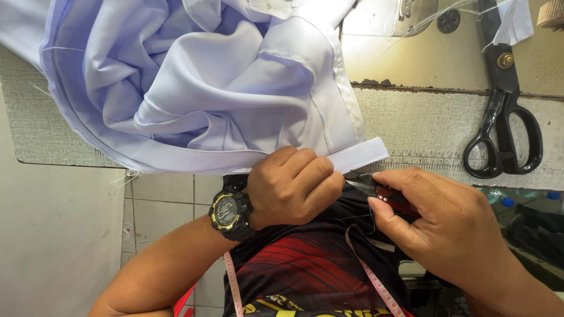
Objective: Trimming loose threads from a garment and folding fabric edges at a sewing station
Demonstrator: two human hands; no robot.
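Note:
A pale lavender garment (194, 82) lies bunched on the sewing table (435, 123). My left hand (294, 185), with a black wristwatch (230, 214) on the wrist, is closed on the garment's folded hem edge (358, 155) at the table's near edge. My right hand (437, 220) holds small red-handled thread snips (382, 194), their blades pointing left toward the hem just below the left hand's fingers. A thin thread hangs near the snips.
Large black scissors (505, 117) lie on the table at the right. A pink measuring tape (370, 276) hangs round my neck over a black and red shirt. Sewing machine parts (411, 14) sit at the top. Tiled floor shows lower left.

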